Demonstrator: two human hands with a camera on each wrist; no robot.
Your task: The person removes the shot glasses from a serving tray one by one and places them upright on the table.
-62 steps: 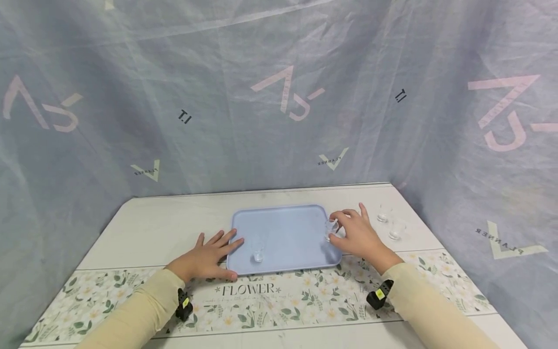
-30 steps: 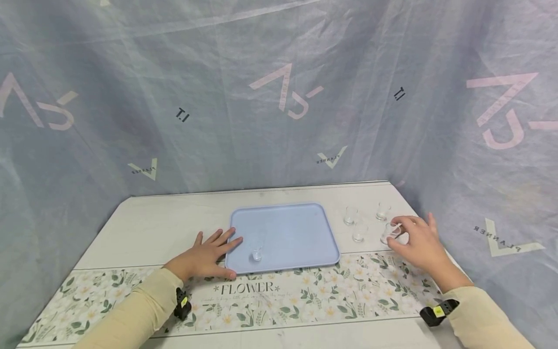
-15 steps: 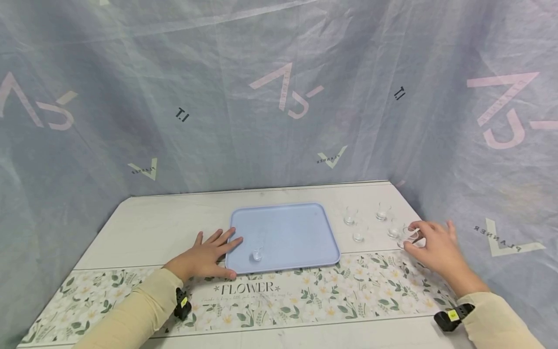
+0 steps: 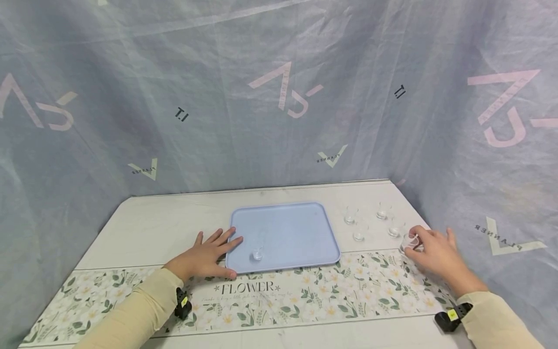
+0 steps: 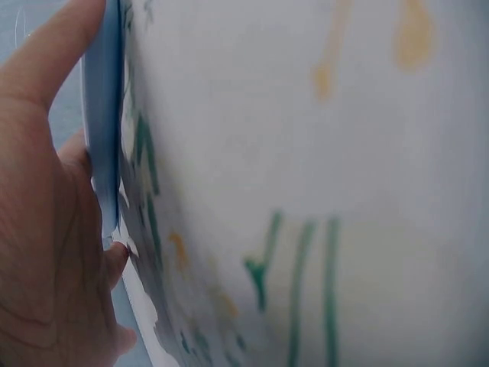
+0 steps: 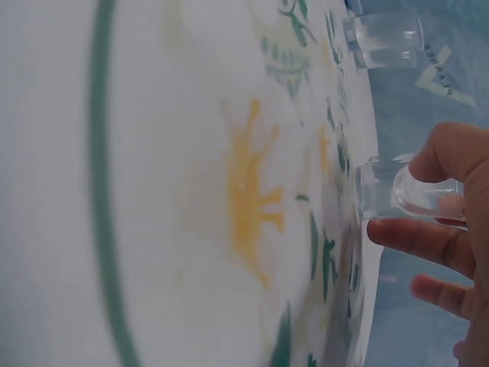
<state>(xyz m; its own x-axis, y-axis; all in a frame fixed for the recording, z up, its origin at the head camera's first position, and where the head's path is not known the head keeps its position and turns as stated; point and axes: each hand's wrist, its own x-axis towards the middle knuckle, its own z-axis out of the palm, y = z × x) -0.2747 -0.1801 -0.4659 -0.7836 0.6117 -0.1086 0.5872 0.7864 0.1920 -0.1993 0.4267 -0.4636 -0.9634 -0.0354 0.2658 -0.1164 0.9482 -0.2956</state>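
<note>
My right hand (image 4: 436, 254) pinches a small clear shot glass (image 6: 374, 191) between thumb and fingers at the right side of the table. In the right wrist view its base is right at the tabletop. My left hand (image 4: 202, 258) lies with fingers spread, fingertips over the left rim of a light blue tray (image 4: 287, 232). On the tray, near its front left corner, stands one small clear glass (image 4: 257, 253). Several similar glasses stand to the tray's right, among them a glass (image 4: 350, 216) close to the tray and a glass (image 4: 395, 230) beside my right hand.
The white table (image 4: 165, 218) has a floral band (image 4: 305, 303) running across its front part. A grey-blue printed cloth (image 4: 218, 97) hangs behind and along both sides. A black wrist strap (image 4: 183, 304) sits on each wrist.
My right hand has moved from the tray's right edge, where it held a glass, to the table's right side, now pinching a glass there. My left hand has stayed at the tray.
</note>
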